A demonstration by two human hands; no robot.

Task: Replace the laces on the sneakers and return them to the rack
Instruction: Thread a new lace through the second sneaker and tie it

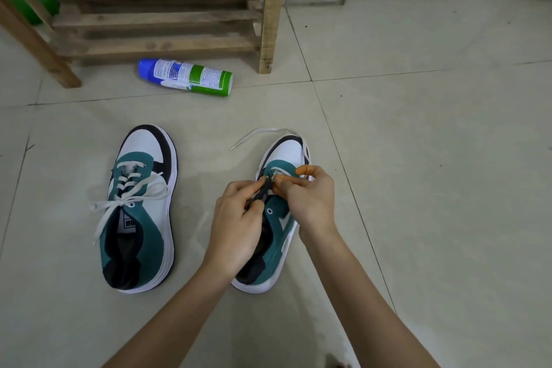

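Two teal, white and black sneakers lie on the tiled floor. The left sneaker [140, 206] is laced with a white lace tied in a bow. The right sneaker [279, 218] is under my hands, tilted onto its side. My left hand [239, 218] pinches its dark tongue or eyelet edge near the front. My right hand [307, 197] pinches the white lace [260, 136] at the front eyelets. The lace's loose end trails past the toe onto the floor. How far the lace runs through the eyelets is hidden by my fingers.
A wooden shoe rack [155, 21] stands at the top left, with its leg [270, 9] close to the sneakers. A spray can [185, 76] with a blue cap lies on its side before the rack. Something green [33, 4] sits behind the rack.
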